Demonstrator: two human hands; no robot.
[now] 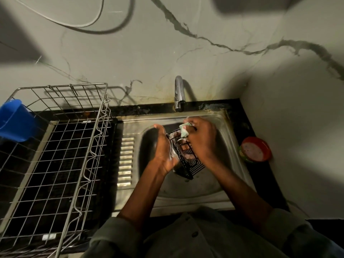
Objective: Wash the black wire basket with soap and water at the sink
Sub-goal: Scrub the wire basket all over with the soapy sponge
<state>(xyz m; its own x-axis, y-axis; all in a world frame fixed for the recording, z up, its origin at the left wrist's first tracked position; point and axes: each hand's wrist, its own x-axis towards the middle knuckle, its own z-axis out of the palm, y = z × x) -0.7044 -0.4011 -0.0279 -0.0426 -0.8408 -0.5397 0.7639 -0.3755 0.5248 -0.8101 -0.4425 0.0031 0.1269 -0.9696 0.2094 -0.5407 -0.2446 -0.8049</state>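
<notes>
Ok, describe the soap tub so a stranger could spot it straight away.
Start at the steel sink under the chrome tap. On the dark counter to the sink's right, against the corner wall, sits a small round tub. It is the only red-rimmed thing there, with pale pinkish contents, unlike the blue container far left.

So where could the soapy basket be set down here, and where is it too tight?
Free: the ribbed drainboard between the steel dish rack and the sink bowl, and the bowl's near floor. The rack's grid floor looks bare. Crowded: under the tap, where the left hand and right hand work the black wire basket. A red tub fills the right ledge.
</notes>
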